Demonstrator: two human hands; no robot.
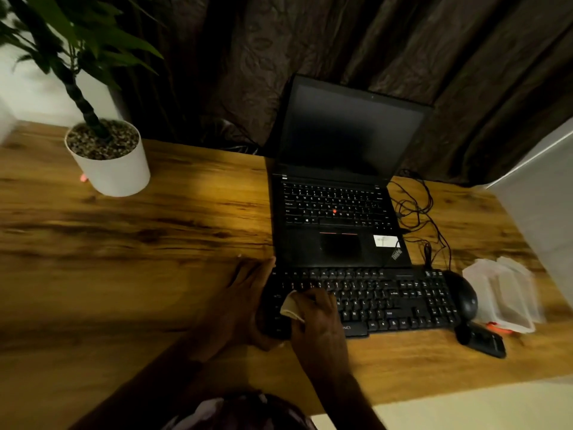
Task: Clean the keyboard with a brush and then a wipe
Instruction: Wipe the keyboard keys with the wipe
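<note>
Wiping stage, by the look of it: the right hand (313, 318) pinches a folded pale wipe (291, 307) and presses it on the left keys of the black keyboard (387, 299), which lies near the table's (155, 243) near edge; the left hand (245, 293), fingers spread and fairly straight, braces the keyboard's left end; sensible plan: light pressure, row by row, rightward; open table lies left; the laptop (338, 243) crowds the far row; the mouse (463, 297) sits just beside the right end, cables (415, 209) beyond.
</note>
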